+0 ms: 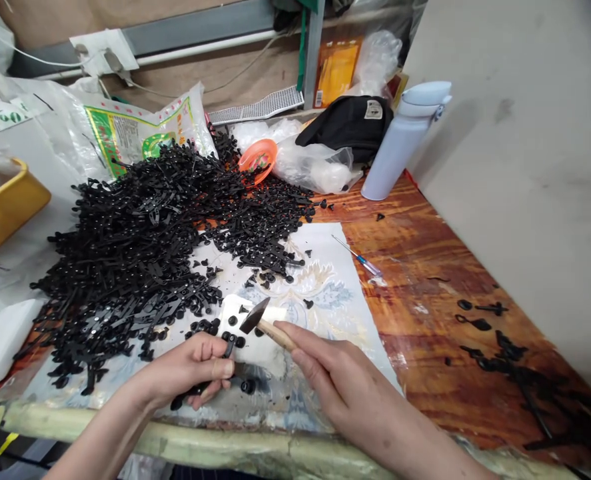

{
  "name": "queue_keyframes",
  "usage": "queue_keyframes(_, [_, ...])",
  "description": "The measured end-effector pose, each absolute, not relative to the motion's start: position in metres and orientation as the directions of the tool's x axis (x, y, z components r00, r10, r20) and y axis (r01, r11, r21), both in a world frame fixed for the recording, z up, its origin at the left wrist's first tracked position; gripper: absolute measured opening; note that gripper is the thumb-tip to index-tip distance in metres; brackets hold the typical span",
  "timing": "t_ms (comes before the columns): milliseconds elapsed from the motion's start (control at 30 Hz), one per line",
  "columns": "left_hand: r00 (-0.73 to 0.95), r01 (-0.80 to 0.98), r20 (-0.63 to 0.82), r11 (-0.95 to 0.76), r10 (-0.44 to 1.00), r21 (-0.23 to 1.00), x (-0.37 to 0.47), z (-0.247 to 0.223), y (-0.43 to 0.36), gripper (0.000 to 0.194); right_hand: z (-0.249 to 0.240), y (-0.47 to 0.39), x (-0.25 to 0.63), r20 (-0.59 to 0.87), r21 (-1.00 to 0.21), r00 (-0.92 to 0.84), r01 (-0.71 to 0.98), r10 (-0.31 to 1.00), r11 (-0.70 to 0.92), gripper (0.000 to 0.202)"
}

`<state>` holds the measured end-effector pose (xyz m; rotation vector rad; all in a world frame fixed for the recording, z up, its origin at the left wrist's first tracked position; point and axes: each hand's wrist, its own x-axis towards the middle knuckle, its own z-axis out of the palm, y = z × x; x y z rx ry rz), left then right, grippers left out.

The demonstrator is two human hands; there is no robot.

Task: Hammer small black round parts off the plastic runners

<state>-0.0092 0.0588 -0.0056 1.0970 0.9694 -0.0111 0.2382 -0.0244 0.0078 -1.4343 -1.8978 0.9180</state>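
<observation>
My right hand (332, 377) is closed round the wooden handle of a small hammer (278, 335), its dark head tilted over a white pad (270, 353). Just left of the hammer head, my left hand (200, 370) pinches a small black plastic part (230, 345) between thumb and fingers. More black plastic shows under that hand, partly hidden by the fingers. Several round black pieces (232, 321) lie on the pad. Behind my left hand spreads a large heap of black plastic parts (145, 220).
A patterned sheet (325, 280) covers part of the wooden table (400, 267). On the right lie a screwdriver (359, 257) and loose black parts (505, 360). At the back stand a pale blue bottle (400, 143), a black bag (348, 127) and an orange dish (258, 160). A yellow bin (10, 207) is left.
</observation>
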Motion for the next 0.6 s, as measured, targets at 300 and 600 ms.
queue_keyframes(300, [0.608, 0.472, -0.671, 0.486, 0.424, 0.735, -0.0074, -0.0066, 0.0592, 0.037, 0.0085, -0.0238, 0.2387, 0.049, -0.805, -0.252, 0.563, 0.966, 0.187, 0.042])
queue_keyframes(600, [0.586, 0.516, -0.711, 0.498, 0.390, 0.697, -0.0066, -0.0048, 0.0600, 0.036, 0.0061, -0.0281, 0.2385, 0.050, -0.766, -0.269, 0.607, 0.962, 0.209, 0.041])
